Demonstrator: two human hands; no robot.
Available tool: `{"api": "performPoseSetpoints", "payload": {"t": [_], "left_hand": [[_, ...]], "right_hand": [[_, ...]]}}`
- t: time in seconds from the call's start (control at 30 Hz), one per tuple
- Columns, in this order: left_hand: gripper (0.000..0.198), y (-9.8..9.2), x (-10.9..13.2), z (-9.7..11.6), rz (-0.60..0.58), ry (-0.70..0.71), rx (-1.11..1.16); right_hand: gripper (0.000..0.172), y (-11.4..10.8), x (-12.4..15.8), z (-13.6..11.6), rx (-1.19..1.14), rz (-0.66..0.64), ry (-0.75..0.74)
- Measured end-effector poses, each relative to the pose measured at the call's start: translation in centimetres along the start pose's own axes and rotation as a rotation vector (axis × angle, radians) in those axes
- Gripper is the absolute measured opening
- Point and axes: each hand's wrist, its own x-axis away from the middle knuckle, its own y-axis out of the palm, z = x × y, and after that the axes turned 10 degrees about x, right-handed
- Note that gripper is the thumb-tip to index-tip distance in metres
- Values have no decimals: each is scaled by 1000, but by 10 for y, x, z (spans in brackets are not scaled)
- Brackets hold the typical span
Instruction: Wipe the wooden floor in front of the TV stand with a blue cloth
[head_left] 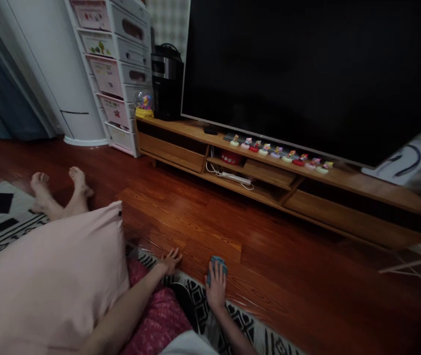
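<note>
My right hand (pixel 216 288) presses on a folded teal cloth (pixel 220 262) on the wooden floor, with its fingers laid over it and gripping it. The cloth shows beyond my fingertips and at both sides. To the left, my left hand (pixel 171 261) rests on the floor near the rug's edge, its fingers spread and nothing in them. A large pink cushion (pixel 58 276) lies beside my left forearm, partly over a pair of legs with bare feet (pixel 79 182). Pink-red patterned fabric (pixel 158 315) shows under my left arm.
A low wooden TV stand (pixel 180 130) runs ahead, bearing a large dark television (pixel 306 64) and a row of several small figurines (pixel 277 152). A power strip (pixel 236 178) lies on its shelf. A drawer tower (pixel 116 74) stands left. A black-and-white rug (pixel 269 340) lies beneath me.
</note>
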Motion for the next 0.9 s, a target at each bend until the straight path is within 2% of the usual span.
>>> {"api": "performPoseSetpoints", "payload": {"t": [0.1, 0.2, 0.3, 0.4, 0.5, 0.57, 0.67, 0.77, 0.83, 0.9], "left_hand": [[85, 1, -1, -2, 7, 1, -14], [85, 1, -1, -3, 17, 10, -6], [86, 2, -2, -5, 18, 16, 13], [84, 3, -4, -5, 22, 21, 11], [83, 3, -5, -5, 35, 19, 3], [84, 3, -5, -3, 27, 13, 8], [84, 2, -3, -1, 6, 1, 10], [85, 0, 0, 1, 11, -2, 4], [85, 0, 3, 2, 17, -4, 0], [86, -1, 4, 1, 14, -2, -3]], "right_hand": [[56, -3, -2, -40, -71, 6, -225], [54, -14, -36, -39, -69, -15, -246], [55, -25, -77, 0, 8, -57, -75], [58, -30, -97, 55, 84, -85, 138], [60, -27, -87, 92, 111, -60, 251], [61, -22, -67, 95, 106, -37, 276], [61, -14, -28, 65, 69, -35, 234], [58, -11, 2, 12, -1, -43, 25], [56, -14, 9, -19, -55, -40, -138], [55, -18, 0, -39, -93, -35, -243]]}}
